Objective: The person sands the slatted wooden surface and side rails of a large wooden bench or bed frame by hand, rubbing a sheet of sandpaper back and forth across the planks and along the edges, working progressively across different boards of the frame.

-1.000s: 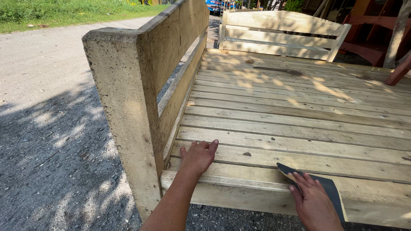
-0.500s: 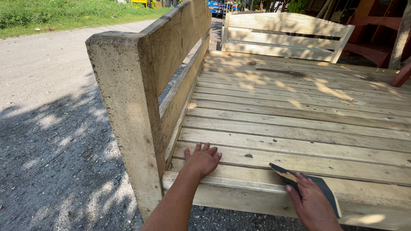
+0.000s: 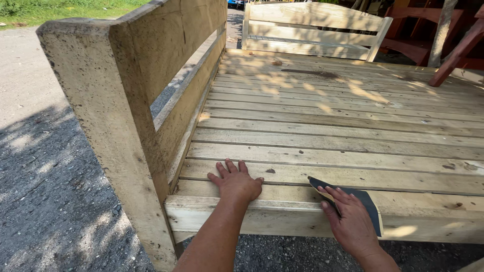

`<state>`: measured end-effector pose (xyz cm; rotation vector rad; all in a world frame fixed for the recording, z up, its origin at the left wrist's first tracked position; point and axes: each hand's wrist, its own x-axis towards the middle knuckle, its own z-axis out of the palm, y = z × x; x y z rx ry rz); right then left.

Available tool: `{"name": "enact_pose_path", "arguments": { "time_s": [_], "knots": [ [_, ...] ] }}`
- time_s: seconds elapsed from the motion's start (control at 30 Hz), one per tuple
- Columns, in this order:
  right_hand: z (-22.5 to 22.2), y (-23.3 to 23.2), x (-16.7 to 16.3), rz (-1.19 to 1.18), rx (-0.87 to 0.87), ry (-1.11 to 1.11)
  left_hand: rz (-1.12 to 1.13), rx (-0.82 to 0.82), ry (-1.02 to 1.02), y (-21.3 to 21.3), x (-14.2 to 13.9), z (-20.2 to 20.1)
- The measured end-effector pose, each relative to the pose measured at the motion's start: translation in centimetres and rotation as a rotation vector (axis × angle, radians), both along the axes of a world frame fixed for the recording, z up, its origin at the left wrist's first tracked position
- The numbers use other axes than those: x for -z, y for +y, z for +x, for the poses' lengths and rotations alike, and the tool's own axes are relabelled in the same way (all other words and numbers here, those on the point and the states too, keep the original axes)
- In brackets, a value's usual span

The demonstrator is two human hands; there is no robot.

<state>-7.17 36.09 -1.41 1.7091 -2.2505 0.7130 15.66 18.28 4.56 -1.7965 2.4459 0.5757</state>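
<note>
Sandpaper, a dark grey sheet with a pale backing [image 3: 359, 200], lay on the front slat of a large pale wooden slatted platform [image 3: 343, 126], and the right hand [image 3: 353, 226] pressed it down with the fingers spread flat on top, not curled around it. The sheet's far corner stuck out past the fingertips, toward the next slat. The left hand [image 3: 236, 182] rested just beside it, to the left, palm down on the bare wood with the fingers released and stretched, holding nothing. A small dark knot [image 3: 270, 171] was in the slat close to this hand. At the left side stood a thick rough wooden corner post [image 3: 96, 100] with a plank side rail [image 3: 176, 45] running away from it, and beyond the platform's far end stood a pale slatted wooden headboard [image 3: 312, 30]. Grey gravel ground [image 3: 50, 191] was below the platform, partly in shadow. Because the sheet was only pinned by flat fingers, I judged it could slip or fold under the palm if the pressure became uneven. The free corner could catch in the gap between the slats and tear. The wood looked raw, so bare skin sliding along its front edge risked a splinter, most of all for the left hand.
</note>
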Motion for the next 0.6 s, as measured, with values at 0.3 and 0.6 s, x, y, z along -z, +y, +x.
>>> {"name": "enact_pose_path", "arguments": {
  "time_s": [0.3,0.6],
  "knots": [
    [-11.3,3.9,2.3,0.029,0.168,0.039,-0.015,0.067,-0.011,-0.9,0.7,-0.3],
    [-1.0,-0.6,2.7,0.101,0.128,0.023,-0.021,0.063,-0.015,-0.9,0.9,-0.7]
  ]
}}
